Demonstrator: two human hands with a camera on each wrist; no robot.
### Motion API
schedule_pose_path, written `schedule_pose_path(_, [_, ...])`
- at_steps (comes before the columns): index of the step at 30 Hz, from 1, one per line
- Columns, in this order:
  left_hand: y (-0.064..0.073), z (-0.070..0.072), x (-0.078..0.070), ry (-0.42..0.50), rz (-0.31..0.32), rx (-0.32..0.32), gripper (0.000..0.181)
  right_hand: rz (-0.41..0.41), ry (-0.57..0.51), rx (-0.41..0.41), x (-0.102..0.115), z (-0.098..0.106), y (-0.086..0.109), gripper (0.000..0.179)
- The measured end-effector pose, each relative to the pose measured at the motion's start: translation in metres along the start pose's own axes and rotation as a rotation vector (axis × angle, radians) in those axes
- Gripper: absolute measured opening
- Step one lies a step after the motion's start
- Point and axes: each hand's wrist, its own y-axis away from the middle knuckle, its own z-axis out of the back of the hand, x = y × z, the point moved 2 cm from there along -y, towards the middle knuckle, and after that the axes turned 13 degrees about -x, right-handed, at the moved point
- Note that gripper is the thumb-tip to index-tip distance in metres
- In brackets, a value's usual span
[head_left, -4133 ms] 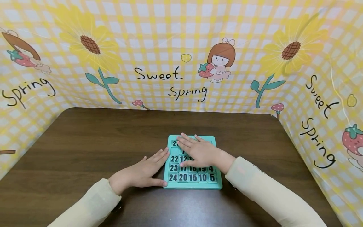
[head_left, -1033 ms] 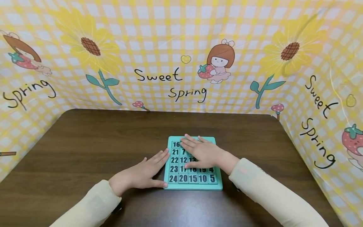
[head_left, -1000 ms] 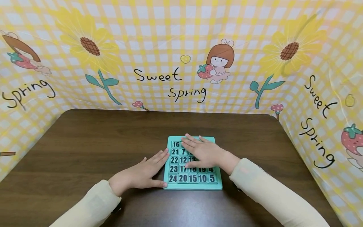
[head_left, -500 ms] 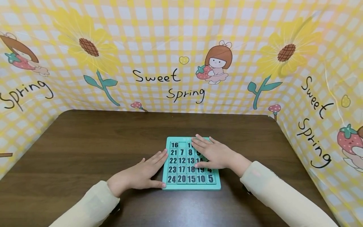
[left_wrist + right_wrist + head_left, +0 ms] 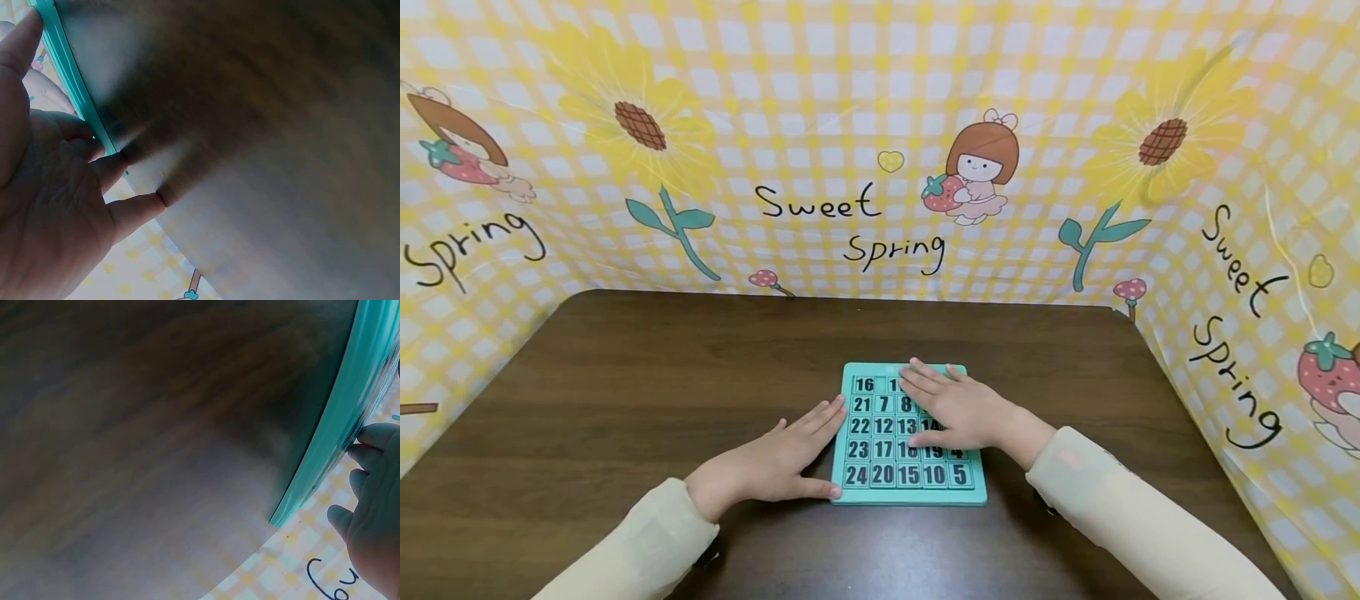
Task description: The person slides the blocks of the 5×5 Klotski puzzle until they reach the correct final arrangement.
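Observation:
A turquoise number sliding puzzle [image 5: 917, 497] lies flat on the table, its tiles in rows with dark numerals. The bottom row reads 24, 20, 15, 10, 5. In the top row, a narrow gap [image 5: 881, 385] separates the 16 tile [image 5: 864, 385] from the 11 tile [image 5: 894, 386]. My right hand [image 5: 964, 410] lies over the upper right of the puzzle, fingers extended, index fingertip at the 11 tile; it hides several tiles. With spread fingers, my left hand [image 5: 771, 458] touches the left edge of the frame, thumb at the lower left corner. The left wrist view shows fingertips against the turquoise side [image 5: 72, 75].
The puzzle rests on a dark brown wooden table [image 5: 662, 358]. Yellow checked cloth [image 5: 820, 108] with printed flowers and lettering rises behind the table and along both sides.
The 16 tile came into the top left corner, 21 below it. My right hand moved right, then slightly left; the 11 tile has slid left, narrowing the gap. My left hand stays put.

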Motion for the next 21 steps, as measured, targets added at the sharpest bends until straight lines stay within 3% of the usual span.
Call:
schedule_pose_path(14, [-0.001,-0.001,0.0,0.001,-0.01,-0.002,0.101,-0.007,0.0,0.03,0.008,-0.002,-0.013,0.09])
schedule_pose_path(21, [-0.001,-0.001,0.001,0.005,-0.008,-0.001,0.102,-0.025,0.002,0.024,-0.001,0.0,-0.007,0.09])
